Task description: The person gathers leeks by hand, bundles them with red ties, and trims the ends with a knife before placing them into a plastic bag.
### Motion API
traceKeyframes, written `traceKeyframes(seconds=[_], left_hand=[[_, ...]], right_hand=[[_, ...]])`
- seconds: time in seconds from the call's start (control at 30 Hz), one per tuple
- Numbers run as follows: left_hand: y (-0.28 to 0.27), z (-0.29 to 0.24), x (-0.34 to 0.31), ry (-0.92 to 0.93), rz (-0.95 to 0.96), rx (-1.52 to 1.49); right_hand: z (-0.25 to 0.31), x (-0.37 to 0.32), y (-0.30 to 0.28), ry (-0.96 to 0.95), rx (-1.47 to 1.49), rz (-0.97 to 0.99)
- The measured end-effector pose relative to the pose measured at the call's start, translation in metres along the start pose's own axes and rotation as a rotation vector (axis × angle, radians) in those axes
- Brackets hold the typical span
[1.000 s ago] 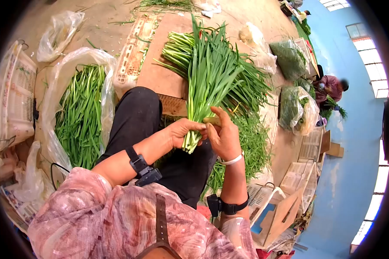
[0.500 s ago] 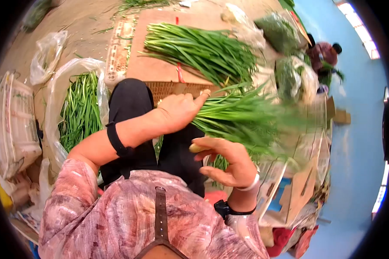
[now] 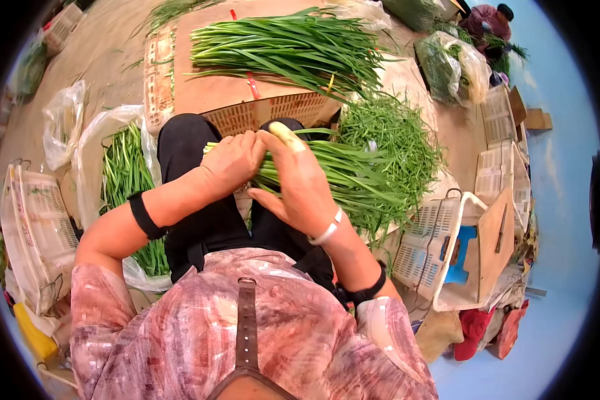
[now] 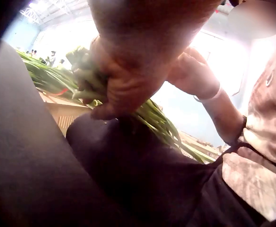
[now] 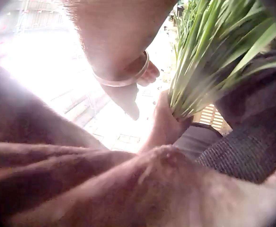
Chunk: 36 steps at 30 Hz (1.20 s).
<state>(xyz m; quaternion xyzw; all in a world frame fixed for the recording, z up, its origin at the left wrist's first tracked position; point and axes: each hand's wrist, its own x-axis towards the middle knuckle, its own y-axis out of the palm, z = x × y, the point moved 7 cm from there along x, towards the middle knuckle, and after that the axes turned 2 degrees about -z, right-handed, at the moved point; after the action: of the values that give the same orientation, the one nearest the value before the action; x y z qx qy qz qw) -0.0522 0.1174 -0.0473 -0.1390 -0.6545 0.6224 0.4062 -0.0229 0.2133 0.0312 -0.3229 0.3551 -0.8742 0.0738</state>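
My left hand (image 3: pixel 232 161) grips a bunch of garlic chives (image 3: pixel 357 173) round its pale stems, above my knees. The long green leaves point right in the head view. Close by, my right hand (image 3: pixel 303 183) reaches over the bunch, its thumb apart from the fingers and a yellowish cover (image 3: pixel 287 137) on one finger. In the right wrist view, this hand (image 5: pixel 121 94) has its fingers extended beside the chives (image 5: pixel 209 61). The left wrist view shows the left fingers (image 4: pixel 93 80) curled round the stems. Ahead, more chives (image 3: pixel 283 53) lie on a brown board (image 3: pixel 200 93).
The board rests on an upturned crate (image 3: pixel 247 117). Loose green trimmings (image 3: pixel 397 133) are heaped to its right. A clear bag of chives (image 3: pixel 127 163) stands left of my knees. White crates (image 3: pixel 430 233) line the right side; another person (image 3: pixel 490 23) sits far right.
The bunch has swung from upright to pointing right, and the left hand has moved left with it. My right hand left the stems, drew back, then came over the bunch again.
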Motion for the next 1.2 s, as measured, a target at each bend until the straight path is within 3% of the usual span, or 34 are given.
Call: traceKeyframes(seconds=[0.1,0.23,0.3,0.37,0.53,0.6,0.7,0.73,0.77,0.83,1.0,1.1,1.17,1.2], left_hand=[[-0.002,0.0,-0.003,0.052,0.004,-0.015],[-0.011,0.0,-0.006,-0.032,0.035,0.091],[-0.009,0.003,-0.007,-0.088,0.048,0.072],[-0.008,0.003,-0.009,-0.082,0.049,0.074],[-0.011,0.003,-0.013,-0.079,0.036,0.074],[-0.012,0.002,-0.013,-0.038,0.152,-0.107],[-0.028,0.007,-0.012,0.046,0.151,-0.364],[-0.032,0.011,-0.011,0.004,0.208,-0.589],[-0.029,0.014,-0.01,0.007,0.211,-0.585],[-0.023,0.025,-0.007,-0.089,0.145,-0.89],[-0.013,0.032,0.01,-0.117,0.098,-0.788],[-0.009,0.035,0.02,-0.165,0.227,-0.765],[0.004,0.043,0.021,-0.454,0.411,-0.998],[0.0,0.042,0.025,-0.425,0.356,-0.964]], right_hand=[[-0.016,0.007,0.005,-0.04,0.125,-0.057],[-0.079,-0.019,-0.043,0.418,0.077,-0.23],[-0.082,-0.032,-0.052,0.338,0.0,-0.162],[-0.082,-0.036,-0.029,0.271,-0.044,0.075],[-0.119,-0.053,0.037,0.189,0.047,0.343],[-0.113,-0.053,0.037,0.135,0.071,0.323],[-0.106,-0.058,0.036,0.15,0.013,0.317],[-0.106,-0.059,0.035,0.17,-0.047,0.297],[-0.106,-0.06,0.035,0.17,-0.044,0.292],[-0.107,-0.062,0.031,0.206,-0.032,0.249],[-0.107,-0.065,0.024,0.2,0.001,0.182],[-0.105,-0.065,0.022,0.202,-0.026,0.187],[-0.104,-0.065,0.021,0.204,-0.032,0.19],[-0.104,-0.065,0.021,0.205,-0.041,0.196]])
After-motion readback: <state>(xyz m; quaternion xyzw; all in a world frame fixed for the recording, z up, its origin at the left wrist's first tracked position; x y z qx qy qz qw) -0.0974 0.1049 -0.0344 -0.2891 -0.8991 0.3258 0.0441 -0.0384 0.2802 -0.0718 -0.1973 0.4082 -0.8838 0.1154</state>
